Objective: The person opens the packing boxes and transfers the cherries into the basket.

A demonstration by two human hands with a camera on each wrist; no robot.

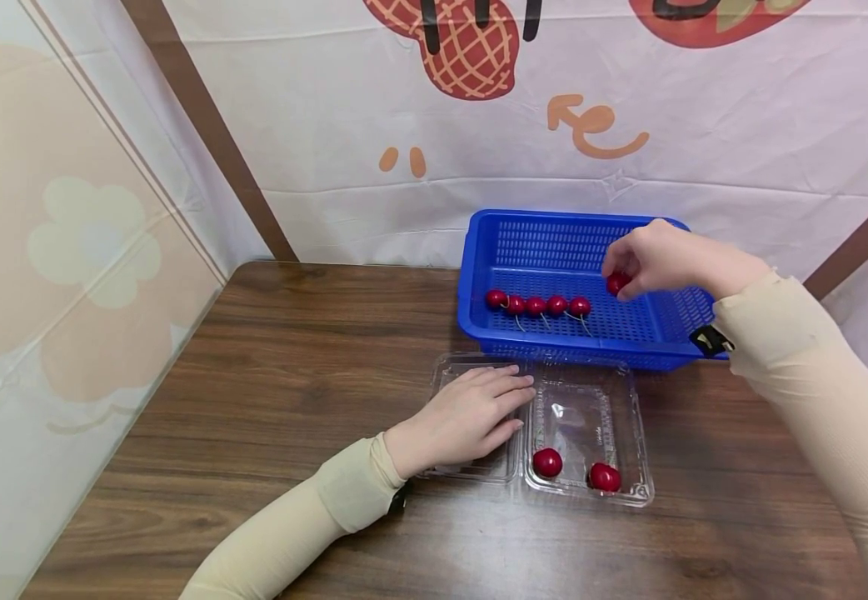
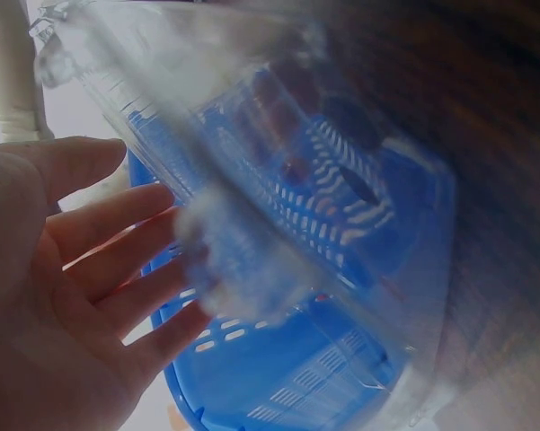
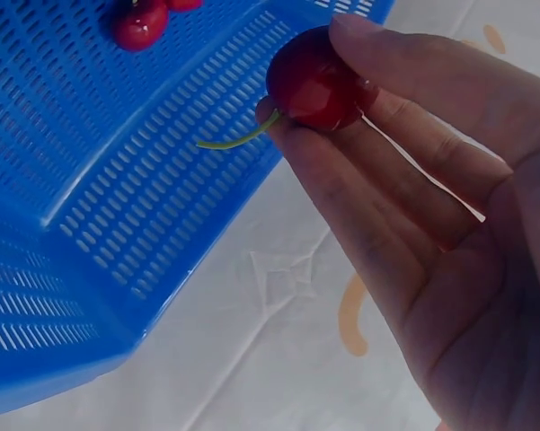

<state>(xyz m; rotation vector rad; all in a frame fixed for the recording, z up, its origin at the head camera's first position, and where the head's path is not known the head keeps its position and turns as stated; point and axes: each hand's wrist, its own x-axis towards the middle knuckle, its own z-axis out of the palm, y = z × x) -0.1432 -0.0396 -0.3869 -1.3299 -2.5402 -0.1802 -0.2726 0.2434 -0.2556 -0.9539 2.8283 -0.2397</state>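
Observation:
Over the right part of a blue basket (image 1: 509, 340), my right hand (image 1: 662, 257) pinches a dark red cherry (image 3: 316, 81) between thumb and fingers; its green stem shows in the right wrist view. Several cherries (image 1: 536, 307) lie in a row on the basket's floor, some with stems. My left hand (image 1: 467, 417) rests with relaxed fingers on the lid half of a clear plastic clamshell box (image 1: 640, 450), which lies unfolded in front of the basket. In the box's right half sit two cherries, a left one (image 1: 547, 462) and a right one (image 1: 604, 477), near the front wall.
A brown wooden table (image 1: 254, 392) carries the basket and the box. Behind it hangs a pale printed cloth (image 1: 314, 108), close to the basket's back rim. Another cloth (image 1: 97, 292) hangs along the left table edge.

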